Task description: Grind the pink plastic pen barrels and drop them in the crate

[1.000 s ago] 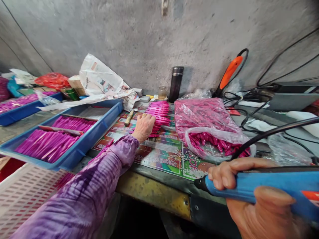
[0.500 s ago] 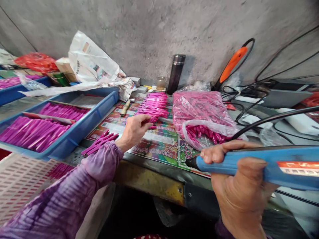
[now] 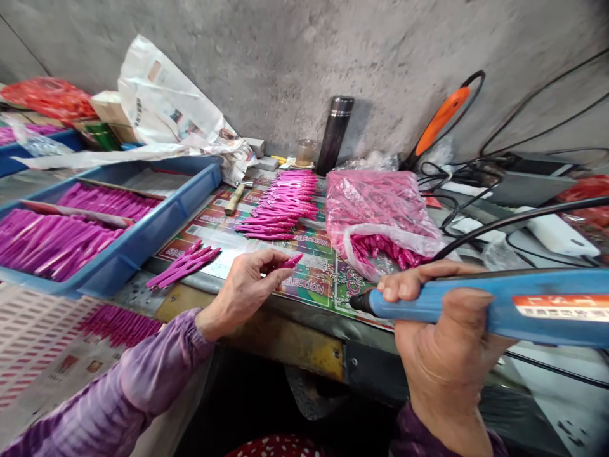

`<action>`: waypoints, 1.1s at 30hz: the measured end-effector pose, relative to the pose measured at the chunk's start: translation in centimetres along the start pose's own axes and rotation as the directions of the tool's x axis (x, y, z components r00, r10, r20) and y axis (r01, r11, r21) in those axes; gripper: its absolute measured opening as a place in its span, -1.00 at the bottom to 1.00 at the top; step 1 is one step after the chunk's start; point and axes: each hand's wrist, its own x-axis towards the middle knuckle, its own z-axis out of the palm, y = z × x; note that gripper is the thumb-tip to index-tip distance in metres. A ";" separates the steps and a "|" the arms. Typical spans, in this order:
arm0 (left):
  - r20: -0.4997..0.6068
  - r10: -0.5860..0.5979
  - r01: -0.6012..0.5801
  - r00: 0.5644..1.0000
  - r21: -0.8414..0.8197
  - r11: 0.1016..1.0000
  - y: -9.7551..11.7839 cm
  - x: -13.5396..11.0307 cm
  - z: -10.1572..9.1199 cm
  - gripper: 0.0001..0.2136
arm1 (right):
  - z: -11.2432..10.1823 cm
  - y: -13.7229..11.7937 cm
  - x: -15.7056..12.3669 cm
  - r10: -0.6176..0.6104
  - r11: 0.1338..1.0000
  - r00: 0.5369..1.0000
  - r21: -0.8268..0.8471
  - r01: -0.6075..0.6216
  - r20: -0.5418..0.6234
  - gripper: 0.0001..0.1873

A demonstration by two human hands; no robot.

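Rough grey wall (image 3: 285, 57) stands behind the bench (image 3: 299, 351), and over the bench top a colourful printed sheet (image 3: 304, 298) is laid, perhaps so that the surface is protected. Many pale grains (image 3: 349, 273) are scattered on this sheet; what they are exactly cannot be told, because they are too small. By the left hand (image 3: 242, 289), one magenta piece (image 3: 292, 261) is pinched between thumb and fingers above the sheet, with its pointed end directed to the right; it seems to be held so in order that this end is not covered. By the right hand (image 3: 438, 343), a blue tool (image 3: 490, 301) is firmly grasped, with its black tip (image 3: 361, 303) turned to the left; such a grip looks chosen for steadiness. Beyond the left hand, a row of similar pieces (image 3: 285, 200) is laid side by side, probably for good order, while a smaller bunch (image 3: 183, 263) is placed near the left wrist. More pieces are arranged in the blue tray (image 3: 164, 219) at the left, and others are contained in a clear plastic bag (image 3: 380, 197) at the right, apparently within easy reach
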 end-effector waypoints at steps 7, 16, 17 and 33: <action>-0.010 0.090 -0.088 0.996 0.089 0.992 -0.6 -1.2 0.5 -0.81 | 0.2 0.6 0.2 -0.025 1.000 0.999 0.004 0.025 -0.034 -0.59; 0.138 0.401 -0.424 0.905 0.284 0.860 -1.6 -3.0 2.2 -0.89 | 0.0 -0.3 0.0 0.007 1.000 0.998 -0.008 -0.008 -0.066 -0.58; 0.156 0.424 -0.451 0.892 0.305 0.839 -1.7 -3.3 2.5 -0.88 | 0.0 -0.5 -0.1 0.019 1.000 0.998 -0.010 -0.019 -0.066 -0.57; 0.244 0.620 -0.622 0.746 0.588 0.517 -1.8 -5.4 4.6 -0.79 | 0.4 -3.0 -0.4 0.172 0.985 0.984 0.005 -0.172 -0.048 -0.37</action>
